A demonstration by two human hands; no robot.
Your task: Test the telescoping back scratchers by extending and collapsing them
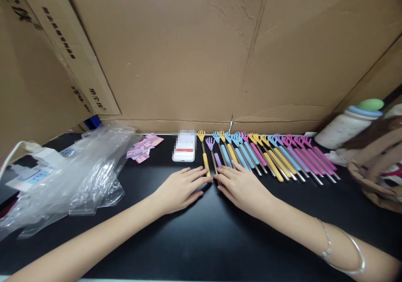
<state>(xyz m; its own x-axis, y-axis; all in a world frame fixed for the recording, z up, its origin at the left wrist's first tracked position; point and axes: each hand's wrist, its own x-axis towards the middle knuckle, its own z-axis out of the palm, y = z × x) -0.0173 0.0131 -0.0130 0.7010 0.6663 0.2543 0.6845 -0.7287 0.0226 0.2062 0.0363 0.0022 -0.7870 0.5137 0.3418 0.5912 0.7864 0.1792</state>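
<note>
A row of several small claw-headed back scratchers (pixel 270 154) with yellow, blue, pink and purple handles lies on the black table (pixel 201 231). My left hand (pixel 180 188) rests flat, fingers stretched out, its tips touching the lower end of the leftmost yellow scratcher (pixel 204 158). My right hand (pixel 241 186) lies flat too, fingers extended over the handle ends of the purple scratcher (pixel 213 153) and the blue ones beside it. Neither hand grips anything. A silver bangle sits on my right wrist.
A white phone (pixel 184 148) lies left of the row. Small pink cards (pixel 143 148), clear plastic bags (pixel 78 177) and a power strip (pixel 34 164) sit at the left. A bottle (pixel 347 127) and a brown bag (pixel 377 169) stand at the right. Cardboard walls (pixel 201 51) close the back.
</note>
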